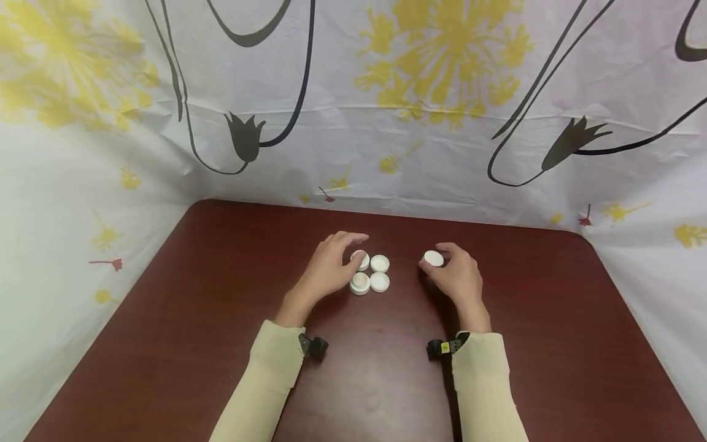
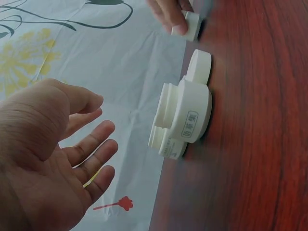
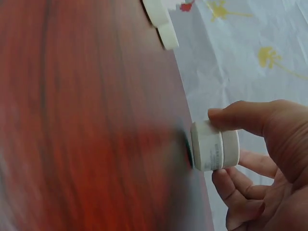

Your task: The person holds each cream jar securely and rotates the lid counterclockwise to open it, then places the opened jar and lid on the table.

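Note:
My right hand [image 1: 459, 276] pinches a small white jar [image 3: 208, 147] between thumb and fingers, its lid on. The jar is upright, close over the table to the right of the other pieces. My left hand [image 1: 326, 265] is held over two open white jars with its fingers spread and relaxed, gripping nothing. The nearer open jar [image 1: 360, 286] shows its threaded neck and a printed label in the left wrist view. Behind it, the farther open jar [image 1: 363, 263] is partly covered by the left thumb. Two white lids [image 1: 379, 263] [image 1: 379, 282] lie beside the jars.
Everything is on a dark reddish-brown table [image 1: 221, 294] with rounded back corners. A white cloth [image 1: 342, 141] printed with yellow and grey flowers hangs behind it and at both sides. Each wrist wears a black strapped camera [image 1: 315, 348].

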`<state>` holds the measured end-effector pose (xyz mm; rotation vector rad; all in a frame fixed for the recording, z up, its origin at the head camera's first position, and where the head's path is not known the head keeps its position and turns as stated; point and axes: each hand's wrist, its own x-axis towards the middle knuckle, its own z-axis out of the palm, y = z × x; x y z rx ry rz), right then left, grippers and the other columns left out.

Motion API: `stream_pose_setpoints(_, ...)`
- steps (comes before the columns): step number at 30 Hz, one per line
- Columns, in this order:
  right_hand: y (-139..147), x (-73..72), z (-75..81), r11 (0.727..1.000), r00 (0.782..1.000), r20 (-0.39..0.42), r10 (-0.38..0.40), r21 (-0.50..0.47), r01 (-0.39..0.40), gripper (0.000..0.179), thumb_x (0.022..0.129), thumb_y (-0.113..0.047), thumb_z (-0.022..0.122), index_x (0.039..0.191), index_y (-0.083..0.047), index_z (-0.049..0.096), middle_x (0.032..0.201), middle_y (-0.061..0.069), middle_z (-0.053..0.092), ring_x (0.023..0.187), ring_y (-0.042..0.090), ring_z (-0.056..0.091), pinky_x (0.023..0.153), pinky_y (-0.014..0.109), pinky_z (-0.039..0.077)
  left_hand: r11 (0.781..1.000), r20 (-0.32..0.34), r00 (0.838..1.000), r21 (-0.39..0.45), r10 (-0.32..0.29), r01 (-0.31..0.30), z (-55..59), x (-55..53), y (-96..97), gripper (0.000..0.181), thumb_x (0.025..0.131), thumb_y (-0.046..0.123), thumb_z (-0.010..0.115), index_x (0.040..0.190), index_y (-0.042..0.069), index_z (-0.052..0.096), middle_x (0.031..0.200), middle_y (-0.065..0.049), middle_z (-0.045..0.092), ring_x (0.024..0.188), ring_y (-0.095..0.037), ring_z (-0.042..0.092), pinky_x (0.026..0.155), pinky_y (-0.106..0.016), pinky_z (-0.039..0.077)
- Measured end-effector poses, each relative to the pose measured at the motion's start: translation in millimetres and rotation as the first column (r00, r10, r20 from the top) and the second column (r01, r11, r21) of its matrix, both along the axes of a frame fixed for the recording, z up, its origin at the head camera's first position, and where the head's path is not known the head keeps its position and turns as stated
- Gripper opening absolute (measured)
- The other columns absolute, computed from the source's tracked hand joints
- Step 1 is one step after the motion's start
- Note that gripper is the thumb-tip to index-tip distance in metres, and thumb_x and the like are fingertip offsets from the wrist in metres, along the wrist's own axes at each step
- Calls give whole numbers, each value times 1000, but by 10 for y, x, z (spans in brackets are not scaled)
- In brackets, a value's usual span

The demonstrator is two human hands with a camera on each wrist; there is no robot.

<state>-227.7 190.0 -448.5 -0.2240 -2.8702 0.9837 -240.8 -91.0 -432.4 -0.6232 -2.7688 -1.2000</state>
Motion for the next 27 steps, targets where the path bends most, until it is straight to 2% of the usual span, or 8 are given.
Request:
stream_pose_setpoints(5,-129,-7,13,998,999,-22,34,-50,-35,56,93,-37,78,140,-8,66,132,18,74,110,35,72,86,51,54,1000,-1,1000,-5,-2,2,4,16,19,40,104,21,66,143,16,66,142,-5,68,134,-29,59,116,-52,42)
stream_pose_setpoints(9,-239,-15,22,993,996,-48,71,-93,-76,50,93,-39,80,131,-9,71,123,15,77,102,31,73,82,42,55,1000,-9,1000,-11,-5,5,-5,20,38,42,102,22,68,143,15,66,140,-5,68,132,-29,60,115,-52,42)
stream_pose_setpoints(16,-399,-56,47,968,989,-107,105,-215,-127,45,90,-41,83,122,-10,75,113,11,79,99,24,72,81,29,53,1000,-43,999,-24,4,-5,-4,36,71,47,99,25,73,145,14,64,141,-6,68,127,-29,61,111,-50,44)
stream_pose_setpoints(20,-475,-50,81,950,983,-126,135,-267,-165,44,90,-43,83,119,-10,75,107,11,77,95,22,69,81,28,53,1000,-44,999,-26,2,-3,8,49,85,54,97,31,76,146,13,62,141,-6,68,127,-29,61,114,-50,43)
stream_pose_setpoints(27,-582,-29,118,920,971,-113,209,-315,-235,42,92,-46,81,116,-12,75,107,9,77,98,22,72,88,34,57,1000,-38,999,-17,-17,17,19,64,101,58,96,42,78,145,16,64,139,-2,69,121,-28,64,112,-50,45)
